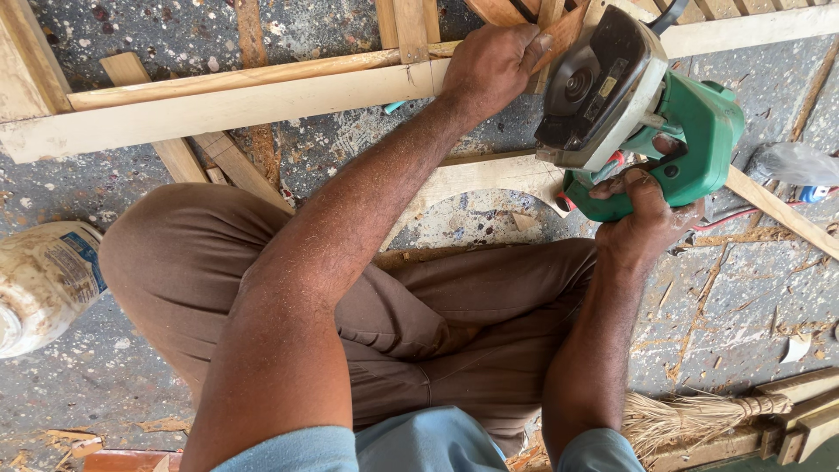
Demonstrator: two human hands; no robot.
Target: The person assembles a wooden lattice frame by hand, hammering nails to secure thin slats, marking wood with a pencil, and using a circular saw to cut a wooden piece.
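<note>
You are sitting cross-legged on the speckled floor, working at the far side over your knees. Your left hand is pressing down on a thin wooden strip, fingers curled around it where it is lying across the long pale plank. Your right hand is gripping the handle of the green circular saw, fingers wrapped tight, holding it just right of the left hand. A white plastic container is lying at the left, and a straw broom is resting near right.
</note>
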